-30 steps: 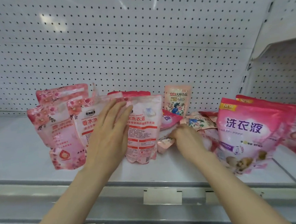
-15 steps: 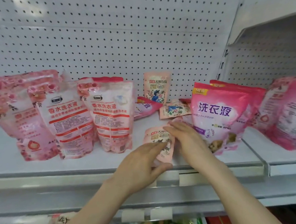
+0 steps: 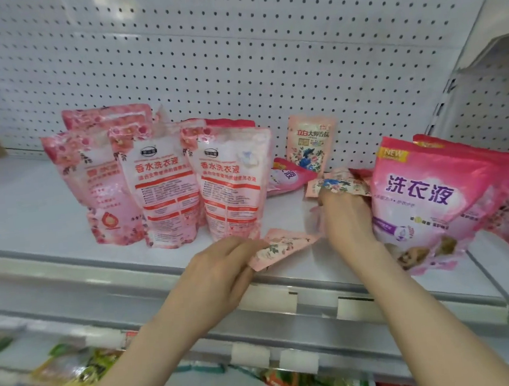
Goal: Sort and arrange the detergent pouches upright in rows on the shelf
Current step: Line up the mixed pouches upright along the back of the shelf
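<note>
on my feed the left hand (image 3: 220, 270) pinches a small floral sachet (image 3: 283, 247) by its left end, fingers curled over it and thumb below. the sachet hangs slanted just above the front edge of the shelf (image 3: 31, 208), in front of the tall pouches (image 3: 162, 186).

half a second ago both hands were on this sachet. now the right hand (image 3: 346, 218) has left it and gone back to the pile (image 3: 339, 183) of small sachets lying flat just beside the big pouch (image 3: 422, 201). its fingers are bent into the pile and touch it, but i cannot tell whether they grip anything; a blurred pink scrap shows at its left side.

the sachet has tipped from nearly upright to slanting, its far end pointing right.

the three tall pouches stand upright in a row at the left as before, with more behind them. a standing sachet (image 3: 309, 142) leans on the pegboard (image 3: 233, 54), and a flat pouch (image 3: 289, 175) lies beside it.
</note>
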### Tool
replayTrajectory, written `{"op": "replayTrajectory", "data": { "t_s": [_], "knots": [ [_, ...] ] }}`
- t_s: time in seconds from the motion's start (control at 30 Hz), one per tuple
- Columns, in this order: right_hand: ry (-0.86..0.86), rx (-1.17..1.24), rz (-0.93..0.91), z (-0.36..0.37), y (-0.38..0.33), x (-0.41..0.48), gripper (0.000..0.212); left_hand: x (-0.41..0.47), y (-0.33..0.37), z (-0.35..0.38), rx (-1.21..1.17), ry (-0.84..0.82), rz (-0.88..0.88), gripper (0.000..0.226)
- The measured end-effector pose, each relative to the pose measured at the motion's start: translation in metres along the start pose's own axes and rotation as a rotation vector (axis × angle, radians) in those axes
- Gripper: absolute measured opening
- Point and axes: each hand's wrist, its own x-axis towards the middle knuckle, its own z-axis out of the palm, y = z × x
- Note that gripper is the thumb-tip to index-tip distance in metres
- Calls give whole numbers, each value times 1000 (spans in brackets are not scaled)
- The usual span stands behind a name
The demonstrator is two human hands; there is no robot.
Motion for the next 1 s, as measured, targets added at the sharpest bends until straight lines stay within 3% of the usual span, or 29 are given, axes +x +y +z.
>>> {"op": "replayTrajectory", "data": {
  "t_s": [0.1,0.2,0.3,0.4,0.53,0.6,0.7,0.8,0.9,1.0],
  "knots": [
    [27,108,-114,1,-11,-18,29,-1,2,5,110,-139,26,52],
    [119,381,-184,2,-23,-34,20,2,8,7,230,-182,35,52],
    [47,711,-105,0,-27,-33,28,10,12,9,332,-205,38,52],
    [-37,484,-39,5,-13,-19,36,11,8,11,273,-133,65,32],
    [-160,253,29,15,2,-7,30,2,-10,-11,46,34,-2,21],
    [-267,168,66,16,0,1,42,-4,-22,-20,-65,159,-75,25],
    [-500,201,113,8,-4,15,66,-12,-35,-27,-364,320,-384,22],
    [-660,256,52,-4,1,23,73,-16,-41,-24,-753,480,-703,20],
    [-550,262,9,-4,3,19,71,-17,-40,-19,-1120,524,-904,20],
    [-292,87,-103,8,-4,7,48,-20,-34,-11,-1240,445,-973,12]
  ]
}}
